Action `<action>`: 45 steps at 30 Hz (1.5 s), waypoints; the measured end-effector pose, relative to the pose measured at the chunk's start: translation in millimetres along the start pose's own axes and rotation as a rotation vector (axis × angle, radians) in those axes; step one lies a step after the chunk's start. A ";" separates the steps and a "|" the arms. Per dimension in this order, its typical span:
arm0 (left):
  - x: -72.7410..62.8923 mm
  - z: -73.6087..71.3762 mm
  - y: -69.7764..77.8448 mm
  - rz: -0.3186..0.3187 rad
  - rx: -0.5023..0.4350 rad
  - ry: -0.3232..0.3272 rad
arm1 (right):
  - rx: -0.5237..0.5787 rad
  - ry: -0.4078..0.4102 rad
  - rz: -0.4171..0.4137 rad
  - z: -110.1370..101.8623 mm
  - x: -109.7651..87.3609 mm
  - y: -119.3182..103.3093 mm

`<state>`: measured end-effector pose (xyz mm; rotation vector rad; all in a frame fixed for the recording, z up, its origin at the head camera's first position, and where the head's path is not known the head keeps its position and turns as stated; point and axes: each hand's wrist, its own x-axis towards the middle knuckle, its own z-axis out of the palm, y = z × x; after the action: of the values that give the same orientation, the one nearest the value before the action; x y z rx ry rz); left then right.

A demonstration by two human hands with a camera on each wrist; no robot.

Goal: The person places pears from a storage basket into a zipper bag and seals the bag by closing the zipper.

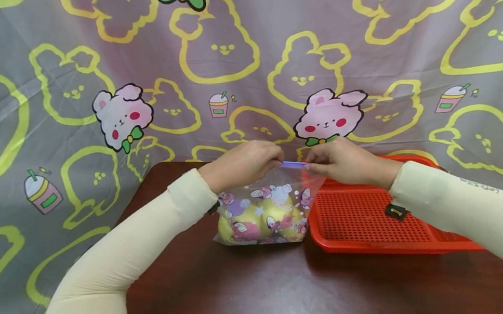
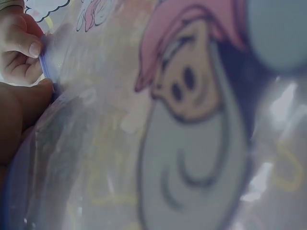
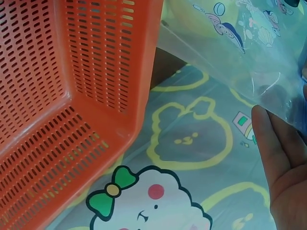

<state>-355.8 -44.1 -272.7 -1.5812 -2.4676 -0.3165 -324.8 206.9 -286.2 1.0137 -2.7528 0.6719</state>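
A clear zip bag (image 1: 258, 208) printed with pink cartoon figures and shells stands upright on the table, several rounded yellow things (image 1: 282, 213) inside it. Along its top runs a blue-purple zip strip (image 1: 293, 164). My left hand (image 1: 252, 162) pinches the left part of that strip, and my right hand (image 1: 338, 159) pinches it farther right, a short gap between them. In the left wrist view the bag's printed film (image 2: 187, 120) fills most of the picture, with fingers (image 2: 29, 103) at the strip on the left. The right wrist view shows my right hand (image 3: 288, 163) at the bag's top corner.
A red perforated plastic basket (image 1: 372, 215) sits just right of the bag, under my right forearm. The dark brown table (image 1: 268, 291) stretches toward me. Behind it hangs a grey curtain (image 1: 228, 118) with yellow outlined bears and pink-cheeked rabbits.
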 end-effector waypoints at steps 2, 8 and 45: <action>0.1 -0.5 0.0 -0.002 -0.003 -0.002 | -0.006 -0.006 -0.009 -0.1 2.5 -0.5; 0.4 -1.2 0.7 0.004 -0.011 -0.008 | -0.011 -0.024 -0.043 2.0 9.9 -1.6; -4.7 -3.3 3.3 0.022 0.034 -0.010 | -0.035 0.019 -0.183 10.0 27.2 -13.6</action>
<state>-350.7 -47.7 -270.6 -1.5986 -2.4477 -0.2623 -336.5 177.3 -282.8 1.2250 -2.6044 0.6002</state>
